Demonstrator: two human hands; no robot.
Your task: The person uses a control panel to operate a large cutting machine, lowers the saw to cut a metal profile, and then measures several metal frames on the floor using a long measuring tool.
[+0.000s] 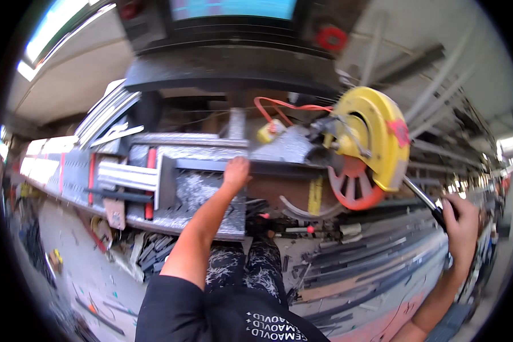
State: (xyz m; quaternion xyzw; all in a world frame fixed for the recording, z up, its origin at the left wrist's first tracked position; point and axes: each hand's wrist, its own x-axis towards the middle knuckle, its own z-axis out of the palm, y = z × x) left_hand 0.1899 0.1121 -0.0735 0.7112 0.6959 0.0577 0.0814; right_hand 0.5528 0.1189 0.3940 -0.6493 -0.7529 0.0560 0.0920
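My left hand (237,172) is closed over a long dark grey metal profile (279,169) lying across the bench and pressing against its back fence. Off to the right, my right hand (461,223) grips the black end of a lever handle (430,202). That handle runs up to a cut-off saw with a yellow blade guard (385,128). Under the guard shows a round red-orange part with spoke-like openings (354,185). The profile's right end reaches close to this red-orange part; whether they touch, I cannot tell.
Silvery chips cover the metal bench (202,196). Pale metal profiles (128,175) lie at its left, and an orange cable (285,105) runs behind. A screen unit (233,62) stands at the back. Many long dark profiles (370,256) are stacked at lower right, with offcuts (154,251) under the bench.
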